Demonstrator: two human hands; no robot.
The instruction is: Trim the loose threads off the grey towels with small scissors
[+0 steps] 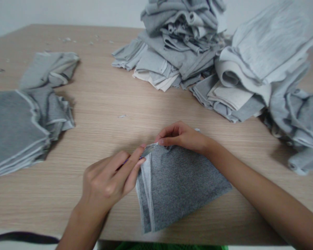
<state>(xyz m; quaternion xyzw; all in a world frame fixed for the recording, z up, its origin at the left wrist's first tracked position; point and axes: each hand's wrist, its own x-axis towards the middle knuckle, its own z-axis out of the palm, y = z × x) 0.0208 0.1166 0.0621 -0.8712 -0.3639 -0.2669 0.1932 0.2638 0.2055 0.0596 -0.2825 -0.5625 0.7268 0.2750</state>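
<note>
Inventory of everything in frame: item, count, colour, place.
worked cloth: one, grey with pale edging, front centre, under both hands
small tool: one, metallic with a purple part, in left hand
left cloth stack: one, grey, pale edges, table's left
crumpled bundle: one, grey, behind that stack
cloth heaps: pieces too many to count, grey and cream, back centre to right
scraps: several, whitish, scattered on table
table: one, light wood tone
wall: whitish, behind
dark strap-like item: one, bottom left
green item: partly hidden, bottom centre
left hand, right hand: bare, front centre
</note>
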